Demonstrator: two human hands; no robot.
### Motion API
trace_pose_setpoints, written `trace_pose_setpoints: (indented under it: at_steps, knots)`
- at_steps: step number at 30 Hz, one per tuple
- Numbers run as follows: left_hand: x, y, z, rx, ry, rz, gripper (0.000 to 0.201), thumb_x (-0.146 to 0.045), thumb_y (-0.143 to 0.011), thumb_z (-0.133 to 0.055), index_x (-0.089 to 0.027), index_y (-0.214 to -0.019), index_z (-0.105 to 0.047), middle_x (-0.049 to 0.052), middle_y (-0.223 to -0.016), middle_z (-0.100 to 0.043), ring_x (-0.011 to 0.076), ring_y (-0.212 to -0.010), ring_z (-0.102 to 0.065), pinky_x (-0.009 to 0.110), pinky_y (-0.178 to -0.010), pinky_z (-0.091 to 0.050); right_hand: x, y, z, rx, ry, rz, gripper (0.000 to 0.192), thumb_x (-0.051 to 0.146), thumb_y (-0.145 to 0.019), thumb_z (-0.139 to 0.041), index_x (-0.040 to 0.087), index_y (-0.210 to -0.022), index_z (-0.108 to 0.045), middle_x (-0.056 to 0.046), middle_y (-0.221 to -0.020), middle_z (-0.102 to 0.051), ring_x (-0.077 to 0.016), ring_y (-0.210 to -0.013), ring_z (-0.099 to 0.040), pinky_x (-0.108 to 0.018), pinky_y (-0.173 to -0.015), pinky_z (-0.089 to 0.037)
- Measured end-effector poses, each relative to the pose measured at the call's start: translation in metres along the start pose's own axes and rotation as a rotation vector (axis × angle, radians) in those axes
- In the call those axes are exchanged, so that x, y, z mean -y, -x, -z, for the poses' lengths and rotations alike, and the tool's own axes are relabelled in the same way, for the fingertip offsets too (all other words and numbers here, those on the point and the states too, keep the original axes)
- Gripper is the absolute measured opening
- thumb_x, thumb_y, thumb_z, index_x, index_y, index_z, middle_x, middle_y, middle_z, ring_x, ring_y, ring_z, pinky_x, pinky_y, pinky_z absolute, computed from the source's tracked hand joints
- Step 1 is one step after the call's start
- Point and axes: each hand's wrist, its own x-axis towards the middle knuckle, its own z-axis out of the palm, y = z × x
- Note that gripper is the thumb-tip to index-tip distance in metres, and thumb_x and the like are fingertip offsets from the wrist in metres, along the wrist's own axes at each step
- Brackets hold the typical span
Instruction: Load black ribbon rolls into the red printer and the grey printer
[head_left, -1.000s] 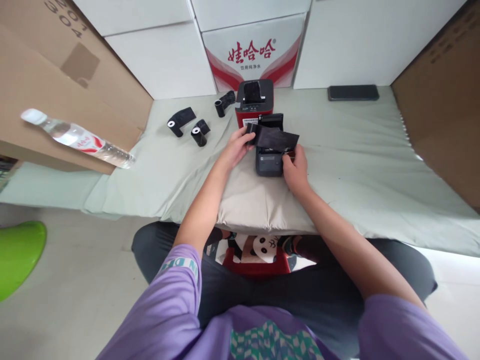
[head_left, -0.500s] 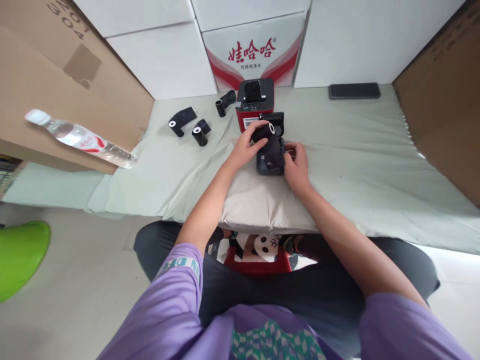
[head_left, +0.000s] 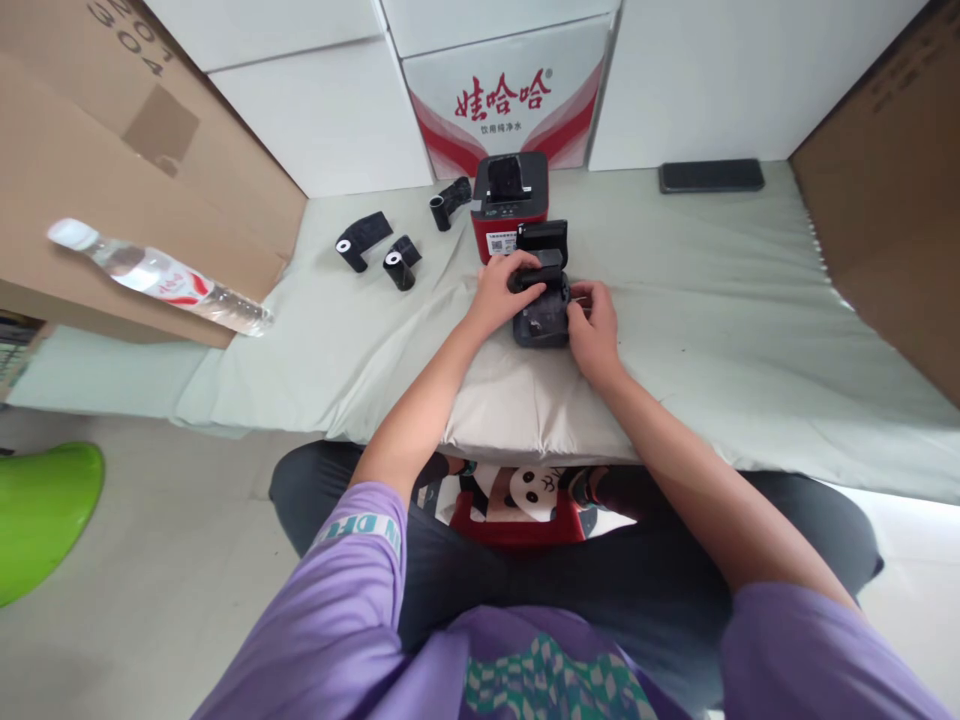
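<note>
Pale green cloth covers the desk (head_left: 315, 340), which is walled in by cardboard and white cartons; every place below is given from the small dark printer (head_left: 541, 318) lying near the desk's front edge, straight ahead of the person.

Far to the left of the printer, a clear water bottle (head_left: 154, 275) lies on its side against a brown carton. Nearer, left and behind the printer, three black rolls (head_left: 397, 268) with white cores lie loose on the cloth.

The left hand (head_left: 501, 292) sits at the printer's left rear corner, its fingers (head_left: 527, 266) curled down over a black roll (head_left: 529, 279) resting in the open bay, clamped on it from above. The roll's long axis runs across the printer, left to right, so it lies directly under those fingers. The raised lid (head_left: 543, 238) stands just behind the bay.

Behind the printer, touching or nearly touching the lid, stands a red-and-black printer (head_left: 508, 205) before a printed carton.

The right hand (head_left: 592, 325) presses against the printer's right side, fingers (head_left: 577, 312) bent together against the casing, steadying it; both hands are equally close, but only the left one is on the roll.

Far right and behind, a dark phone (head_left: 711, 175) lies flat by the white cartons.
</note>
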Motion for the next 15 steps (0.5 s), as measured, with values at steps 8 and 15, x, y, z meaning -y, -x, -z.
trace_pose_setpoints:
  at_steps: [8, 15]
  knots:
    - [0.007, -0.001, 0.001, 0.084, -0.088, -0.015, 0.054, -0.060, -0.110, -0.047, -0.026, -0.095, -0.086, 0.008, -0.115, -0.084, 0.0324, -0.119, -0.061, 0.059, -0.117, -0.036, -0.001, 0.001, -0.001, -0.009, -0.017, 0.005, 0.024, 0.025, -0.087, -0.050, 0.025, -0.109, -0.059, -0.011, -0.115, -0.069, -0.0256, -0.099, -0.066, -0.052, -0.102, -0.059]
    - [0.012, 0.008, 0.013, 0.097, -0.056, -0.185, 0.093, -0.082, -0.105, -0.011, -0.027, -0.120, -0.085, 0.012, -0.128, -0.079, 0.0315, -0.124, -0.061, 0.055, -0.114, -0.037, -0.009, -0.014, 0.000, 0.009, -0.092, -0.060, 0.033, 0.035, -0.087, -0.058, 0.026, -0.119, -0.057, -0.012, -0.128, -0.068, -0.0257, -0.111, -0.067, -0.055, -0.113, -0.056]
